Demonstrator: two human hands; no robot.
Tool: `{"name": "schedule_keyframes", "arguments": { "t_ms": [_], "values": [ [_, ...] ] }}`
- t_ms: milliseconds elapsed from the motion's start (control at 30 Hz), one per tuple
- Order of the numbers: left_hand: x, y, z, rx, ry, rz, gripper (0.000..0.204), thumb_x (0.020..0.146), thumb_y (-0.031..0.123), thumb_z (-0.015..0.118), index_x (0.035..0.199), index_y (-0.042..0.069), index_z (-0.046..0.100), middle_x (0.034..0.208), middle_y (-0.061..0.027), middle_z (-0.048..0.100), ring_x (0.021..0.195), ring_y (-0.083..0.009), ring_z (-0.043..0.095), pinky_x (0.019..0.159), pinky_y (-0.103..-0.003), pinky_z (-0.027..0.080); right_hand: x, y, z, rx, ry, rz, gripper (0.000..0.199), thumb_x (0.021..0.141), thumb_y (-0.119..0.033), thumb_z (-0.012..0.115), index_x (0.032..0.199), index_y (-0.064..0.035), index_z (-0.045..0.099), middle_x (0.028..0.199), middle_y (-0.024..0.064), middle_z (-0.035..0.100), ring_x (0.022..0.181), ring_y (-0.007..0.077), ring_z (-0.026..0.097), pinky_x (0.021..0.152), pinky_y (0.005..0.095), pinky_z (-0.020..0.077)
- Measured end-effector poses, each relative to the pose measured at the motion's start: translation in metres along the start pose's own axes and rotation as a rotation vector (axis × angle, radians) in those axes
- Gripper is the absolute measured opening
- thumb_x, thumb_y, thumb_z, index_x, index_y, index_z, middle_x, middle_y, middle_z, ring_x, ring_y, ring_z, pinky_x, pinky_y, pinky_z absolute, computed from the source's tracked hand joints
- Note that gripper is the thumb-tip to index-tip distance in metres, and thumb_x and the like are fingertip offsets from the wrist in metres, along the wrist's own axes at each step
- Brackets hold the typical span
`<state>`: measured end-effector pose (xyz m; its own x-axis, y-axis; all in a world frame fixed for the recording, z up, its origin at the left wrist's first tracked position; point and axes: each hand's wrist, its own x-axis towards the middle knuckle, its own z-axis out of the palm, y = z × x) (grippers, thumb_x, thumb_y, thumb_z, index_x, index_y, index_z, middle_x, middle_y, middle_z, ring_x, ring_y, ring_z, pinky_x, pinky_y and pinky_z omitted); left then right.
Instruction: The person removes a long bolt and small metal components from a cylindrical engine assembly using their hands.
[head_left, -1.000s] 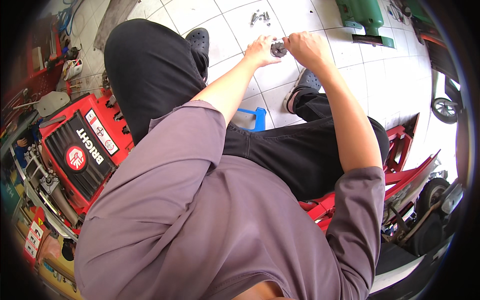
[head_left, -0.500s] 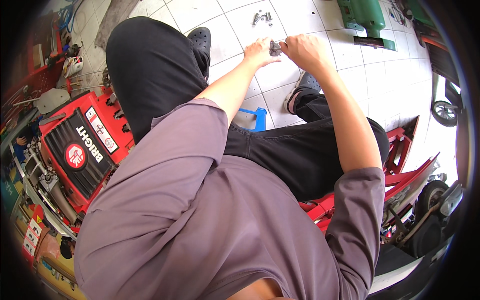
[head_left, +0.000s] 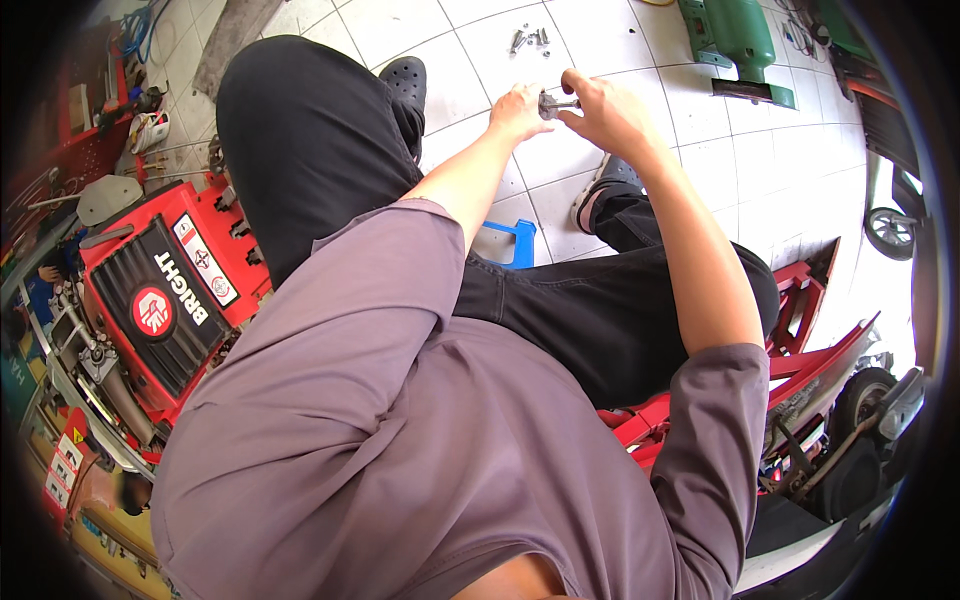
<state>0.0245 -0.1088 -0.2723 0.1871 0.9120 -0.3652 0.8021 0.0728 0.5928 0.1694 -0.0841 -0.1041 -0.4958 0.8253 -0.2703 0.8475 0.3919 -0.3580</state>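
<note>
Gripping a metal part [head_left: 546,107] in the left hand [head_left: 513,115], far centre, nearer than the bolts [head_left: 518,42]. Apparently working a thin rod [head_left: 568,105] with the half-curled right hand [head_left: 607,112], contact unclear. Next, likely requires steadying the part.

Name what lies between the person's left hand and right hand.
In the head view, a small grey metal part lies between the left hand, which holds it, and the right hand.

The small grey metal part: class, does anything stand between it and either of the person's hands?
Nothing visible does. The left hand holds the small grey metal part, and the right hand is close beside it. The loose bolts lie on the floor beyond both hands, not in between.
</note>
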Motion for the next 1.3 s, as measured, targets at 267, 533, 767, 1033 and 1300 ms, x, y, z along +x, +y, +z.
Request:
{"name": "schedule_keyframes", "arguments": {
  "t_ms": [267,533,767,1033,1300],
  "values": [
    [0.0,0.005,0.002,0.018,-0.024,-0.026,0.074,0.061,0.041,0.085,0.122,0.013,0.056,0.112,-0.0168,0.061,0.106,-0.0311,0.063,0.092,-0.041,0.053,-0.001,0.006,0.009,-0.184,-0.02,0.143,0.039,0.089,-0.041,0.063,0.093,-0.0016,0.064,0.074,0.0185,0.068,0.072,0.0356,0.069,0.068,0.0434,0.0541],
    [-0.002,0.006,-0.002,0.009,-0.033,-0.079,0.074,0.061,0.039,0.087,0.124,0.013,0.056,0.114,-0.0164,0.06,0.106,-0.0316,0.063,0.092,-0.041,0.053,-0.002,-0.011,0.001,-0.193,0.008,0.199,0.031,0.091,-0.033,0.061,0.085,-0.0022,0.065,0.073,0.0167,0.068,0.071,0.0343,0.069,0.064,0.0443,0.0528],
    [-0.002,0.003,0.002,-0.011,-0.032,-0.082,0.071,0.062,0.035,0.086,0.123,0.012,0.056,0.116,-0.0148,0.062,0.111,-0.0307,0.06,0.094,-0.042,0.05,-0.004,0.003,0.012,-0.142,0.009,0.019,0.022,0.089,-0.024,0.061,0.092,-0.0019,0.063,0.073,0.0171,0.067,0.071,0.0345,0.068,0.064,0.0454,0.0521],
    [-0.002,0.003,0.007,-0.058,0.005,-0.076,0.075,0.06,0.038,0.088,0.123,0.012,0.056,0.114,-0.0166,0.06,0.107,-0.032,0.063,0.092,-0.042,0.053,-0.001,-0.004,0.018,0.07,0.148,-0.001,0.027,0.089,-0.022,0.062,0.106,-0.003,0.057,0.078,0.0202,0.067,0.079,0.0381,0.067,0.072,0.0465,0.0517],
    [-0.004,0.008,0.005,0.029,-0.003,-0.03,0.075,0.06,0.04,0.087,0.122,0.011,0.057,0.114,-0.0145,0.061,0.108,-0.0293,0.062,0.093,-0.041,0.052,-0.003,0.01,0.02,-0.001,-0.007,0.095,0.027,0.088,-0.018,0.057,0.108,-0.0007,0.062,0.085,0.0237,0.068,0.081,0.0376,0.068,0.073,0.0463,0.0531]
  ]
}}
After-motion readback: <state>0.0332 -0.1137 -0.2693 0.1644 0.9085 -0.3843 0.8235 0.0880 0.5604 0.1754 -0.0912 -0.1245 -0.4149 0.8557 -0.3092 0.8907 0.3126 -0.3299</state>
